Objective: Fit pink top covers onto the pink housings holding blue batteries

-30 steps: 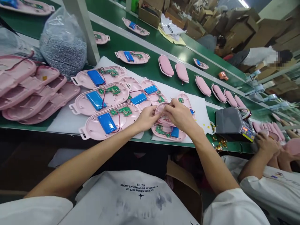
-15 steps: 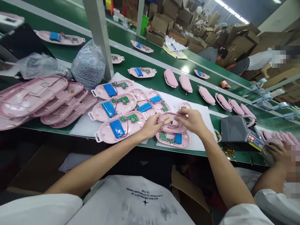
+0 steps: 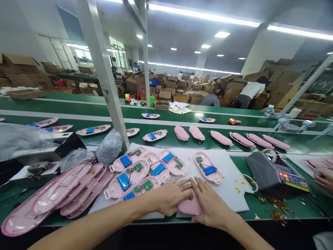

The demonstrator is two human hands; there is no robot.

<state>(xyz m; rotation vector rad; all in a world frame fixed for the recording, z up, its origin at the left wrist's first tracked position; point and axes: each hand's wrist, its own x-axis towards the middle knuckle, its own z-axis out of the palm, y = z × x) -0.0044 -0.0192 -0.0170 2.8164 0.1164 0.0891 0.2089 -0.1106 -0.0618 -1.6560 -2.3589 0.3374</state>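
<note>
A closed pink case (image 3: 189, 204) lies near the table's front edge under both hands. My left hand (image 3: 173, 196) rests on its left side with bent fingers, and my right hand (image 3: 209, 201) lies over its right side, fingers stretched out. The fingertips of the two hands nearly meet at the top of the case. Behind my right hand is an open pink shell (image 3: 214, 177) with a blue battery and green circuit board. Several similar open shells (image 3: 110, 191) sit to the left on white foam (image 3: 229, 194).
Nested pink shells (image 3: 47, 198) and a bag of small parts (image 3: 109, 147) are at the left, beside a metal post (image 3: 106, 76). A grey tape dispenser (image 3: 275, 175) stands right. Closed pink cases (image 3: 221, 138) line the green bench. A person's hand (image 3: 324, 178) is at the far right.
The view has tilted up. The pink shell between my hands is now a closed case lying face down under them, covering the electronics. My right hand has flattened onto it.
</note>
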